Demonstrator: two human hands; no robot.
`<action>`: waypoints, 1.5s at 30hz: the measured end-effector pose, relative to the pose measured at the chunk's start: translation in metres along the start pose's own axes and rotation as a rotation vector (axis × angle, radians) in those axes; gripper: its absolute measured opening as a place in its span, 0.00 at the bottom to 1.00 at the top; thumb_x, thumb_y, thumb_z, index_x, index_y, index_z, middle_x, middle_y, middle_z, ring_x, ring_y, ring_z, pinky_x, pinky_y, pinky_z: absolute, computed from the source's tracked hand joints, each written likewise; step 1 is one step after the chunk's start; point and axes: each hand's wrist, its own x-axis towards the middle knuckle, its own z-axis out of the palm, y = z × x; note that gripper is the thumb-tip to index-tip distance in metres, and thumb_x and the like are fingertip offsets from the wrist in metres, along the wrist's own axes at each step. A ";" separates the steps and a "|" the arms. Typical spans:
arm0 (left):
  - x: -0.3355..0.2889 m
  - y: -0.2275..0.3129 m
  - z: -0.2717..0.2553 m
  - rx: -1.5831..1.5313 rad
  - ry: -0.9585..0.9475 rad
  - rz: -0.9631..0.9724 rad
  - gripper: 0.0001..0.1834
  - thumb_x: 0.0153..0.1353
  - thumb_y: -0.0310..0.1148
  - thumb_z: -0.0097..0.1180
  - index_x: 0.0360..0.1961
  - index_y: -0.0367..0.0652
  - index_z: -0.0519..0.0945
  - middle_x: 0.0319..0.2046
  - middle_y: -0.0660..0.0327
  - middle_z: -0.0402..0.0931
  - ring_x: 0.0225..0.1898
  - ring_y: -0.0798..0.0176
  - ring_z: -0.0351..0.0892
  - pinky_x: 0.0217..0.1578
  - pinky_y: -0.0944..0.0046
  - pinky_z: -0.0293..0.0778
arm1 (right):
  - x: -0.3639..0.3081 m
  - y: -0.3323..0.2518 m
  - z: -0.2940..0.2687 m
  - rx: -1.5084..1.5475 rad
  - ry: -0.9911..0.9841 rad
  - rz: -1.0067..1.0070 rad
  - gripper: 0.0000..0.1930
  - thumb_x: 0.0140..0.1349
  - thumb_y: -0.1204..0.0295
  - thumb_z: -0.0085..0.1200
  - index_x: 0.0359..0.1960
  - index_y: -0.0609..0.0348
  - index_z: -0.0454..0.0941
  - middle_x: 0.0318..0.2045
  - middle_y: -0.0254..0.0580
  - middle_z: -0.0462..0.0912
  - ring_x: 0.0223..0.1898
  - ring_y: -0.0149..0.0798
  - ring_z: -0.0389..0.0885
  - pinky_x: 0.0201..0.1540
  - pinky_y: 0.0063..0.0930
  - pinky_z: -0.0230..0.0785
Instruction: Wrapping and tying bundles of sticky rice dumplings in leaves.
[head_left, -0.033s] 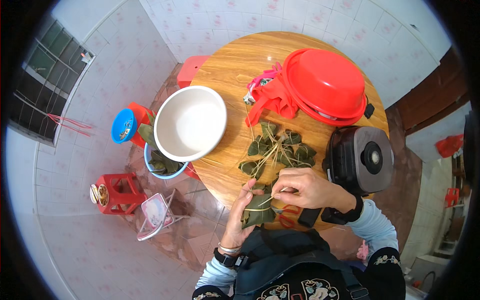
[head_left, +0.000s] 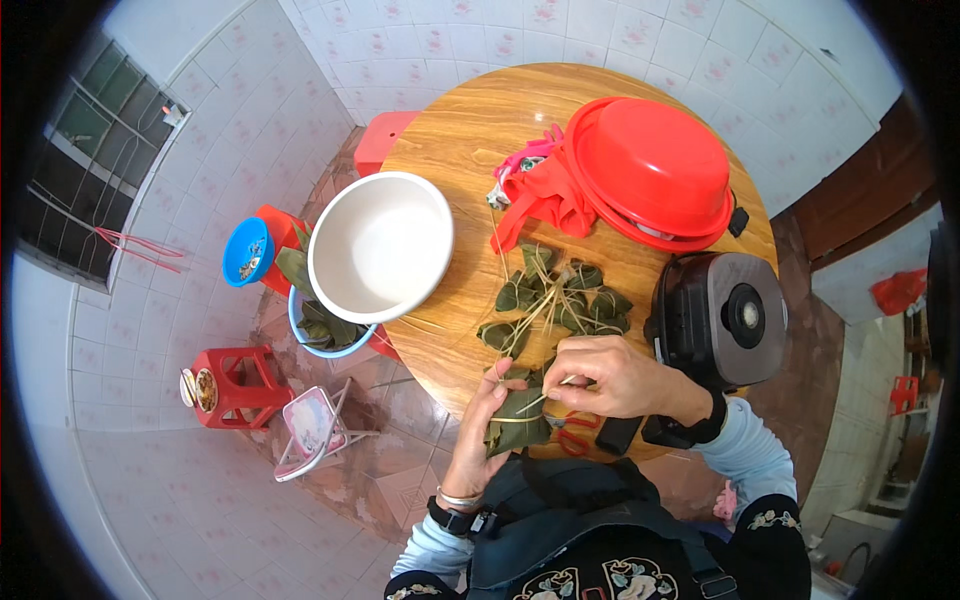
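Over the table's near edge, my left hand (head_left: pixel 473 428) is closed around a green leaf-wrapped rice dumpling (head_left: pixel 519 430). A pale strip crosses the dumpling's middle. With thumb and fingertips together, my right hand (head_left: pixel 612 378) pinches the loose end of the tying strip (head_left: pixel 537 401) just above the dumpling. Farther back lies a bunch of tied rice dumplings (head_left: pixel 560 297), their pale strips gathered at the centre. Part of that bunch is hidden behind my hands. Red-handled scissors (head_left: pixel 574 436) and a black phone-like object (head_left: pixel 619 434) lie beneath my right wrist.
On the round wooden table (head_left: pixel 470 110) stand a white basin (head_left: pixel 382 245), a red basin (head_left: pixel 655 160), a red bag (head_left: pixel 550 200) and a black cooker (head_left: pixel 718 318). A basin of leaves (head_left: pixel 325 328), a red stool (head_left: pixel 240 388) and a folding chair (head_left: pixel 312 425) are left.
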 end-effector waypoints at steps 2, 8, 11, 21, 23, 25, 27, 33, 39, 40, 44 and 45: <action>0.001 -0.002 0.001 0.052 0.000 0.010 0.24 0.63 0.35 0.48 0.58 0.44 0.61 0.43 0.59 0.70 0.41 0.65 0.75 0.38 0.68 0.76 | 0.001 0.002 -0.001 -0.053 -0.015 -0.036 0.04 0.53 0.77 0.56 0.29 0.61 0.75 0.21 0.38 0.70 0.21 0.37 0.71 0.25 0.28 0.63; 0.003 -0.006 -0.001 0.124 0.003 0.034 0.23 0.62 0.30 0.48 0.58 0.44 0.61 0.42 0.59 0.71 0.40 0.67 0.75 0.38 0.69 0.75 | 0.004 0.004 0.001 -0.170 -0.121 -0.049 0.04 0.52 0.75 0.54 0.26 0.61 0.72 0.22 0.43 0.72 0.24 0.46 0.74 0.28 0.35 0.66; 0.004 -0.007 -0.002 0.199 -0.012 0.037 0.23 0.62 0.28 0.48 0.59 0.44 0.60 0.43 0.59 0.70 0.40 0.68 0.75 0.38 0.70 0.75 | 0.006 0.011 0.002 -0.177 -0.193 -0.004 0.04 0.52 0.74 0.53 0.27 0.61 0.72 0.22 0.44 0.73 0.26 0.47 0.75 0.28 0.36 0.66; 0.007 -0.005 0.001 0.388 -0.059 0.025 0.22 0.63 0.27 0.47 0.58 0.43 0.60 0.44 0.58 0.69 0.48 0.66 0.69 0.50 0.68 0.66 | 0.011 0.013 0.003 -0.207 -0.278 -0.164 0.09 0.55 0.68 0.56 0.32 0.59 0.74 0.36 0.45 0.76 0.34 0.47 0.77 0.30 0.37 0.70; 0.008 -0.005 -0.001 0.381 -0.059 0.018 0.22 0.63 0.27 0.46 0.58 0.43 0.59 0.44 0.57 0.69 0.47 0.67 0.69 0.49 0.68 0.67 | 0.012 0.005 0.005 -0.221 -0.279 -0.141 0.09 0.54 0.69 0.56 0.33 0.58 0.74 0.36 0.43 0.75 0.35 0.46 0.77 0.31 0.36 0.70; 0.011 -0.008 -0.006 0.364 -0.063 0.010 0.22 0.63 0.27 0.46 0.58 0.43 0.59 0.44 0.57 0.69 0.47 0.67 0.70 0.48 0.69 0.68 | 0.010 0.001 0.007 -0.238 -0.274 -0.112 0.09 0.53 0.70 0.57 0.34 0.58 0.74 0.37 0.41 0.74 0.35 0.45 0.76 0.31 0.35 0.70; 0.011 -0.008 -0.007 0.348 -0.067 0.004 0.22 0.63 0.27 0.46 0.58 0.42 0.59 0.44 0.58 0.69 0.46 0.67 0.70 0.46 0.69 0.69 | 0.008 0.001 0.008 -0.244 -0.224 -0.141 0.09 0.53 0.70 0.57 0.33 0.58 0.73 0.37 0.38 0.71 0.36 0.44 0.75 0.34 0.35 0.69; 0.014 -0.009 -0.006 0.228 -0.026 -0.006 0.21 0.63 0.28 0.42 0.58 0.41 0.60 0.41 0.58 0.73 0.38 0.69 0.76 0.35 0.72 0.75 | -0.003 0.002 0.018 -0.371 -0.242 -0.283 0.10 0.50 0.72 0.60 0.31 0.57 0.72 0.35 0.37 0.69 0.38 0.40 0.71 0.42 0.34 0.66; 0.013 -0.012 -0.006 0.112 -0.041 -0.066 0.20 0.63 0.28 0.46 0.56 0.43 0.60 0.39 0.61 0.70 0.39 0.70 0.73 0.34 0.73 0.73 | -0.008 0.008 0.026 -0.267 -0.122 -0.261 0.10 0.49 0.71 0.60 0.32 0.57 0.74 0.35 0.37 0.70 0.37 0.39 0.71 0.42 0.32 0.65; 0.011 -0.011 -0.003 0.116 -0.027 -0.067 0.20 0.64 0.28 0.46 0.56 0.43 0.60 0.39 0.61 0.70 0.39 0.70 0.73 0.35 0.73 0.73 | -0.008 0.009 0.025 -0.266 -0.121 -0.261 0.10 0.49 0.71 0.60 0.32 0.57 0.74 0.35 0.37 0.70 0.37 0.39 0.71 0.42 0.32 0.65; 0.010 -0.009 0.000 0.171 -0.011 -0.063 0.20 0.64 0.28 0.46 0.56 0.42 0.60 0.42 0.60 0.70 0.40 0.70 0.74 0.37 0.72 0.73 | -0.013 0.020 0.015 -0.337 -0.081 -0.216 0.09 0.49 0.73 0.57 0.33 0.58 0.75 0.34 0.37 0.72 0.37 0.40 0.71 0.39 0.32 0.67; 0.009 -0.008 0.001 0.171 -0.012 -0.064 0.20 0.64 0.28 0.46 0.56 0.42 0.60 0.42 0.60 0.70 0.40 0.70 0.74 0.37 0.72 0.73 | -0.013 0.021 0.011 -0.345 -0.116 -0.191 0.09 0.49 0.73 0.56 0.32 0.59 0.75 0.34 0.37 0.72 0.36 0.40 0.71 0.37 0.32 0.68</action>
